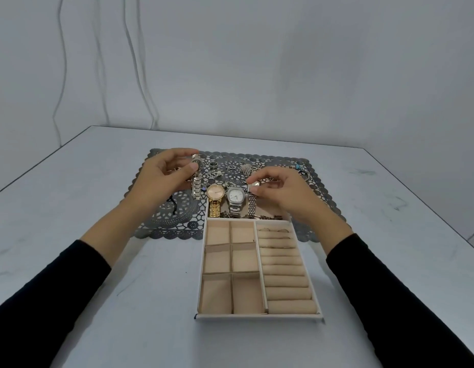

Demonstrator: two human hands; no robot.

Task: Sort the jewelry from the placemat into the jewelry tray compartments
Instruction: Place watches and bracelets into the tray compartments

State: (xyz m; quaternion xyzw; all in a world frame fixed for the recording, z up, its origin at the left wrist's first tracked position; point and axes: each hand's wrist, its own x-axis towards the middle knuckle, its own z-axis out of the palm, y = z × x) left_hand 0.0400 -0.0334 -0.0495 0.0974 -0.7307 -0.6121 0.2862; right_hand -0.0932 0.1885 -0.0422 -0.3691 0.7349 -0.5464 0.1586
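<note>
A beige jewelry tray (259,317) with square compartments and ring rolls lies near me, its far end on a grey lace placemat (172,221). My left hand (161,179) holds a silver watch (196,181) above the placemat's left part. My right hand (281,192) pinches a second silver watch with a mesh band (252,201) over the tray's far compartment. A gold watch (214,199) and a white-faced steel watch (235,199) lie side by side there. A few rings (273,230) sit in the farthest ring rolls. Loose rings and pendants (236,167) lie on the placemat.
The pale table (98,274) has its back edge near a white wall with hanging cables (140,75). A black cord (172,205) lies on the placemat at the left. A turquoise piece (298,166) rests at the placemat's far right.
</note>
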